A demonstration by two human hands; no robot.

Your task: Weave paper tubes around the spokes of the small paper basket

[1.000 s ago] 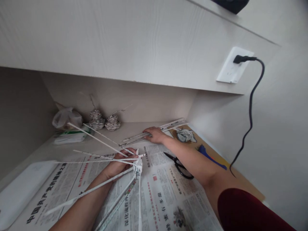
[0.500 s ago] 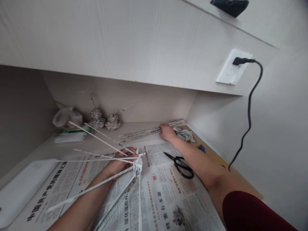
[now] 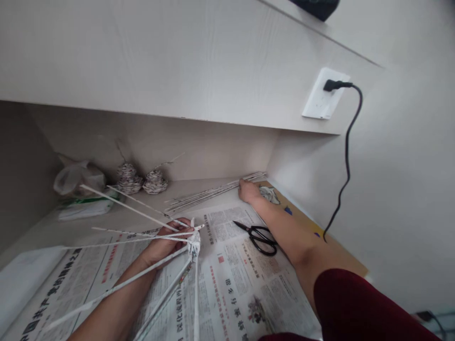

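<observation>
My left hand point(image 3: 177, 232) is closed around the small woven base of a paper-tube weaving point(image 3: 194, 242). Long rolled newspaper tubes fan out from that base to the left and toward me. At the back right, my right hand point(image 3: 249, 190) has its fingers curled on a bundle of thin rolled paper sticks point(image 3: 204, 195) lying on the desk; its fingertips are partly hidden. Between my arms, black-handled scissors point(image 3: 261, 239) lie on the spread newspaper point(image 3: 231, 265), points toward the back left.
Two small woven paper gourds point(image 3: 155, 182) stand at the back, beside a plastic bag point(image 3: 80, 179) and a white-and-green packet point(image 3: 85, 208). Crumpled paper point(image 3: 270, 194) lies on a brown board point(image 3: 320, 246) at right. A black cable point(image 3: 346, 166) hangs from the wall socket point(image 3: 325, 97).
The view has turned slightly right. My right hand sits a little farther right along the stick bundle. My left hand keeps its grip on the weaving.
</observation>
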